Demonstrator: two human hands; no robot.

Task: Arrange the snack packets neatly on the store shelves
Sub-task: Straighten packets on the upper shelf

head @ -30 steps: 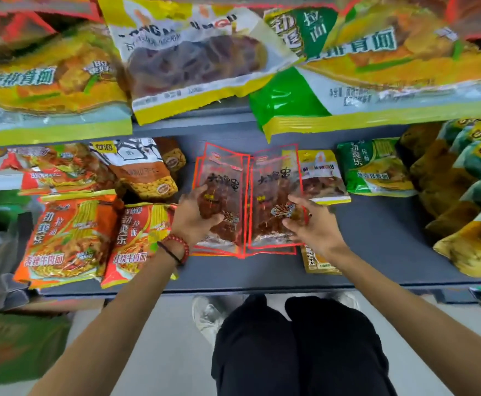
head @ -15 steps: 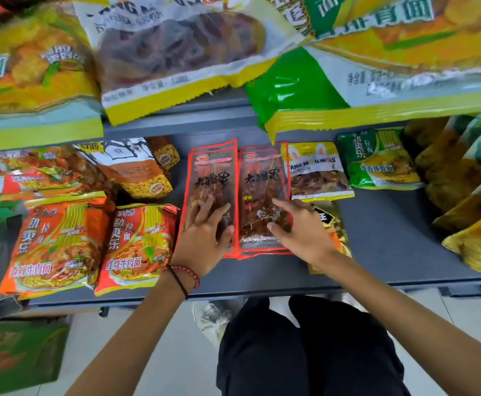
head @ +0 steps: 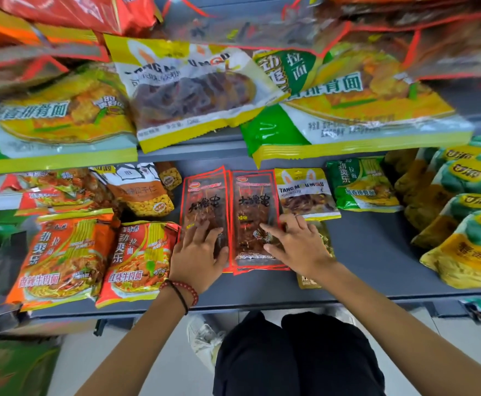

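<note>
Two red-bordered snack packets are laid side by side on the grey lower shelf [head: 376, 252], their long edges touching or nearly so: the left red packet [head: 205, 195] and the right red packet [head: 252, 201]. Further red edges are seen beneath them, so small stacks may be meant. The left hand [head: 198, 252] is spread flat on the lower half of the left red packet, fingers straight and nothing gripped. The right hand [head: 296, 247] is laid against the lower right part of the right red packet, forefinger and thumb stretched onto its face, the other fingers loosely extended at its edge; nothing is clasped. The step in hand is judged to be the squaring-up of this pair between the orange noodle packet [head: 139, 258] and the rabbit-eared packet [head: 305, 192]. For the next move, the palms would need to be lifted straight off so that the slippery film is not dragged askew. Attention is then likely owed to the gold packet [head: 308, 281], half hidden under the right wrist.
</note>
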